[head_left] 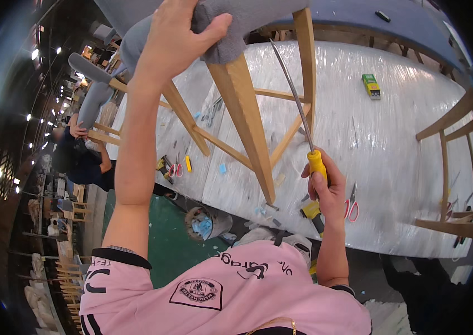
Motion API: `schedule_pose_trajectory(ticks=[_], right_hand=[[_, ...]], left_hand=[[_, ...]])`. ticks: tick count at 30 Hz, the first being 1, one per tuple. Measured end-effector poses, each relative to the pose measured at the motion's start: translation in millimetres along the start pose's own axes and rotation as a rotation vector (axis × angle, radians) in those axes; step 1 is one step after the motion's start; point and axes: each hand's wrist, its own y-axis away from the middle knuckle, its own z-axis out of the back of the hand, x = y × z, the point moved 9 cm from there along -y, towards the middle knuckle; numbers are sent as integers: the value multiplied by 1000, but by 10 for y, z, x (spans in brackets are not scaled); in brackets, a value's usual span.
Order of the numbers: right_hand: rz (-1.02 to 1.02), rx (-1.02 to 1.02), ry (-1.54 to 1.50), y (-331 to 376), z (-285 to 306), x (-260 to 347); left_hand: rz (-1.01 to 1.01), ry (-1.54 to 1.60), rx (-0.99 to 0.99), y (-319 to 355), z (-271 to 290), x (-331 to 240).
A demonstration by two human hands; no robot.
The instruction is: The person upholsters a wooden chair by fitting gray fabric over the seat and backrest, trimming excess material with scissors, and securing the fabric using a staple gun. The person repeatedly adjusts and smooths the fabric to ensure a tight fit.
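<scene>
Workshop clutter fills the far left: a person in dark clothes (pixel 83 159) bends beside a second grey-padded wooden chair (pixel 95 95), well apart from the work in hand. Just right of that, the left hand (pixel 172 36) reaches up and grips the grey upholstered seat edge of an upturned wooden chair (pixel 231 33), the thumb pressed against the fabric on one side and the fingers curled over the other, pinching the padding between them. Pale wooden chair legs (pixel 245 117) slope down from the seat toward the wearer, joined by thin cross rails, and the chair rests on a long table wrapped in clear plastic film (pixel 392 145). On the table near the left leg lie small red-handled scissors (pixel 174 169) and a few small tools that are too small to tell. Below the table edge a round container with blue scraps (pixel 205 223) sits on the green floor. Farther right, the right hand (pixel 325 187) is wrapped tight around the yellow handle of a long-shafted metal screwdriver (pixel 311 151), whose thin shaft points up toward the seat's underside. Just beside that hand lie red-handled snips (pixel 352 206). A green and yellow small box (pixel 371 85) sits farther back on the table, and another wooden chair frame (pixel 451 167) stands at the right rim.
</scene>
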Motion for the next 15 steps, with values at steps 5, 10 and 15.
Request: schedule_pose_trajectory(ticks=[5, 10, 15], right_hand=[[-9, 16, -10, -63, -55, -27], [-75, -11, -116, -50, -86, -117], [-46, -34, -4, -70, -95, 4]], left_hand=[[-92, -55, 47, -37, -3, 3], [-1, -91, 136, -30, 17, -67], [-52, -102, 162, 15, 8, 10]])
